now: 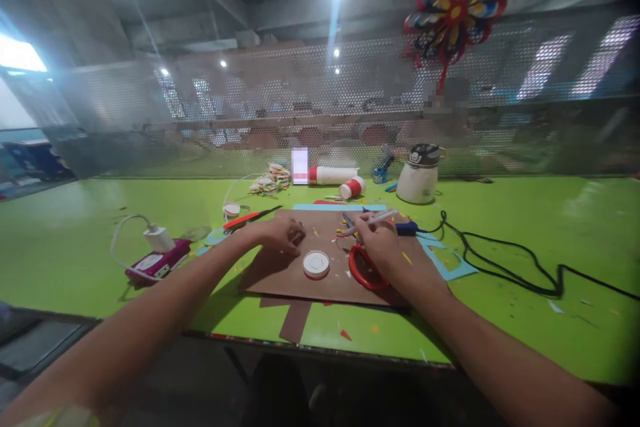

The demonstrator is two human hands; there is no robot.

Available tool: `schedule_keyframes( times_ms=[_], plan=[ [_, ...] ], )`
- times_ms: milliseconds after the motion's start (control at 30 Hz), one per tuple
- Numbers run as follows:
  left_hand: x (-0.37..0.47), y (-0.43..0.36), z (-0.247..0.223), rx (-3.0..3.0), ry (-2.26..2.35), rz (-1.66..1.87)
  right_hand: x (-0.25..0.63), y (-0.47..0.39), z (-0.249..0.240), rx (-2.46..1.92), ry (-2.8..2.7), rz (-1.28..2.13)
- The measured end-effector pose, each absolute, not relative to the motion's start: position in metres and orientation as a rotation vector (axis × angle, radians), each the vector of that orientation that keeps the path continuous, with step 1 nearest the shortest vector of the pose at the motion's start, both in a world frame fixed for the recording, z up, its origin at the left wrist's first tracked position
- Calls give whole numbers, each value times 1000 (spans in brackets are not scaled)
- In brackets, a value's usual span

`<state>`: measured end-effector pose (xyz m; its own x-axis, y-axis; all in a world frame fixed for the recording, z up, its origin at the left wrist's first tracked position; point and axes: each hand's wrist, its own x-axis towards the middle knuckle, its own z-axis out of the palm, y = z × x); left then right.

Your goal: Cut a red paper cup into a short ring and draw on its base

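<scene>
Over the left part of a brown cardboard sheet [280,280] is my left hand [283,233], its fingers curled together; what they hold, if anything, is too small to make out. My right hand [380,243] grips a white pen [383,219], which slants down to the left over the sheet. Red-handled scissors [356,273] lie beneath and beside the right hand, partly covered by it. Between the two hands a shallow round white lid [316,264] rests on the cardboard among small paper scraps. A dark blue tool handle [406,229] with a black cord shows just beyond the right hand.
An orange-red cutter [245,220] lies left of the cardboard. Farther left, a white charger [159,239] sits in a purple power strip [167,261]. Paper cups [353,187] and a white jug [419,177] are at the back. A black cord [500,273] loops at right.
</scene>
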<state>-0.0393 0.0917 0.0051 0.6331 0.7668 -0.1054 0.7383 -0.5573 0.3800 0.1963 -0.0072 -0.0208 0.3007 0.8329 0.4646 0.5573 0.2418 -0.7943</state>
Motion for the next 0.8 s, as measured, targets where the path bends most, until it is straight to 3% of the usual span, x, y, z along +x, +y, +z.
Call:
schedule_keyframes(
  times_ms=[233, 533, 800],
  plan=[
    [-40, 111, -10, 2320, 1243, 127, 194, -6, -25, -1422, -1411, 310],
    [-55, 97, -16, 1918, 1219, 497, 194, -7, -26, -1392, -1398, 368],
    [-80, 92, 5, 1563, 1135, 920, 193, -5, -29, -1245, -1351, 478]
  ],
)
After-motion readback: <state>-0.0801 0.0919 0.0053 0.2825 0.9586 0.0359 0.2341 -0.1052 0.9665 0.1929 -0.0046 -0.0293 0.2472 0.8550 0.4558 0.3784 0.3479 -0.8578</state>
